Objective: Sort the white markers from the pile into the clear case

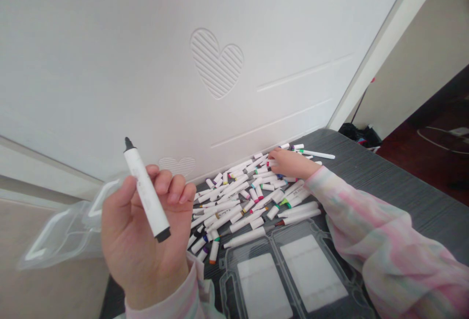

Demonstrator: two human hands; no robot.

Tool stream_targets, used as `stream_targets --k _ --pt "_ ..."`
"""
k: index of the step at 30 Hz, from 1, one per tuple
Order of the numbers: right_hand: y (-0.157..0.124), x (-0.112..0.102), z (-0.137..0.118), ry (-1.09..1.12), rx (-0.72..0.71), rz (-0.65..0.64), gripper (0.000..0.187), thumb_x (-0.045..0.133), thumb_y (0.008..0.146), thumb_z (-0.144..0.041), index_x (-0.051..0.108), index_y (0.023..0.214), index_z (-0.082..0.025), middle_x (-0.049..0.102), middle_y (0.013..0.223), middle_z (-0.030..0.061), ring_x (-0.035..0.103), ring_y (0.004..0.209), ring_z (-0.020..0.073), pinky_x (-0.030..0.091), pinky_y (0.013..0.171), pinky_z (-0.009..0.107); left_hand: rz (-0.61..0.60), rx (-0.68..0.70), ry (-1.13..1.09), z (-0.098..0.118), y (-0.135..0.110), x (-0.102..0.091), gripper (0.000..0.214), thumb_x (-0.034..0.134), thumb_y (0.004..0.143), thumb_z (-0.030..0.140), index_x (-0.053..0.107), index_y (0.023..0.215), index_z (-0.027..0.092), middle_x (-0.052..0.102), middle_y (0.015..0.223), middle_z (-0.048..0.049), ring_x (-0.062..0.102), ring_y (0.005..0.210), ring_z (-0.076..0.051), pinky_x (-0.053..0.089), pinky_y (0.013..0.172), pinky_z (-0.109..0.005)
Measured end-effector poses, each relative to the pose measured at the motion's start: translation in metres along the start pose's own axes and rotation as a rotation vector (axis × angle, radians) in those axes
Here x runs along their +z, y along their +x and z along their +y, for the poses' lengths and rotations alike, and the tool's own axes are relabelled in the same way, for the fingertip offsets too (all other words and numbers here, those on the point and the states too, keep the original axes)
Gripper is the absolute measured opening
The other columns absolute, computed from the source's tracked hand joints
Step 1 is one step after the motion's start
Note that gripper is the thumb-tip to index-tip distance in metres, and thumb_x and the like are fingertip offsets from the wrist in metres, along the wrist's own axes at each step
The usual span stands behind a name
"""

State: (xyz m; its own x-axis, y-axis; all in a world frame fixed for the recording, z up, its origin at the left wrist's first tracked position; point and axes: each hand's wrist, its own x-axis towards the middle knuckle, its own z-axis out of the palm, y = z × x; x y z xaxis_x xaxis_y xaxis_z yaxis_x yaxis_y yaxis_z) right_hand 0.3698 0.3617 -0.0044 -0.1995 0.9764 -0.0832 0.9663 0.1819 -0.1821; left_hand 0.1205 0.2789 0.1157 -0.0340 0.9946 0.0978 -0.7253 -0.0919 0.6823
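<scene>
The head camera faces forward-down, near the markers (253, 194).

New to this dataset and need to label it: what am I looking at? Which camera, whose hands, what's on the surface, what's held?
There's no machine: each grip is a person's bare hand. The single picture comes from a camera worn on that person's head, looking forward and down.

The left hand holds a white marker with its dark tip bare, pointing up. The right hand reaches into the far side of the pile; whether it grasps anything is unclear.

On the dark surface lie many white markers and loose caps. Nearest the camera is a clear plastic case. Behind everything stands a white panel with a heart pattern.
</scene>
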Motion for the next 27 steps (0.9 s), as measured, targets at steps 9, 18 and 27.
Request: stream_targets --k 9,18,27 --pt "-0.0004 0.0009 -0.0001 0.001 0.0 0.007 0.032 0.046 0.071 -0.023 0.054 0.1 -0.013 0.055 0.107 0.012 0.056 0.089 0.0223 0.039 0.075 0.028 0.008 -0.002 0.005 -0.0009 0.0009 0.0002 0.014 0.049 0.074 0.027 0.052 0.07 0.014 0.04 0.056 0.0035 0.036 0.05 -0.005 0.038 0.047 -0.02" --pt "0.0003 0.0014 0.0002 0.011 -0.014 0.0 0.031 0.047 0.071 -0.023 0.054 0.1 -0.014 0.055 0.107 0.0118 0.055 0.09 0.0218 0.038 0.076 0.027 0.0 -0.007 -0.005 0.0004 -0.0005 -0.0008 0.014 0.049 0.074 0.028 0.051 0.071 0.014 0.041 0.055 0.0032 0.036 0.05 -0.006 0.038 0.047 -0.02" --pt "0.0025 0.0051 0.0018 0.023 -0.02 0.003 0.031 0.047 0.07 -0.021 0.053 0.1 -0.014 0.055 0.107 0.0112 0.055 0.091 0.0215 0.037 0.077 0.027 -0.019 0.008 0.005 -0.0006 0.0014 -0.0016 0.016 0.048 0.075 0.028 0.052 0.071 0.013 0.04 0.056 0.0037 0.036 0.051 -0.006 0.037 0.048 -0.02"
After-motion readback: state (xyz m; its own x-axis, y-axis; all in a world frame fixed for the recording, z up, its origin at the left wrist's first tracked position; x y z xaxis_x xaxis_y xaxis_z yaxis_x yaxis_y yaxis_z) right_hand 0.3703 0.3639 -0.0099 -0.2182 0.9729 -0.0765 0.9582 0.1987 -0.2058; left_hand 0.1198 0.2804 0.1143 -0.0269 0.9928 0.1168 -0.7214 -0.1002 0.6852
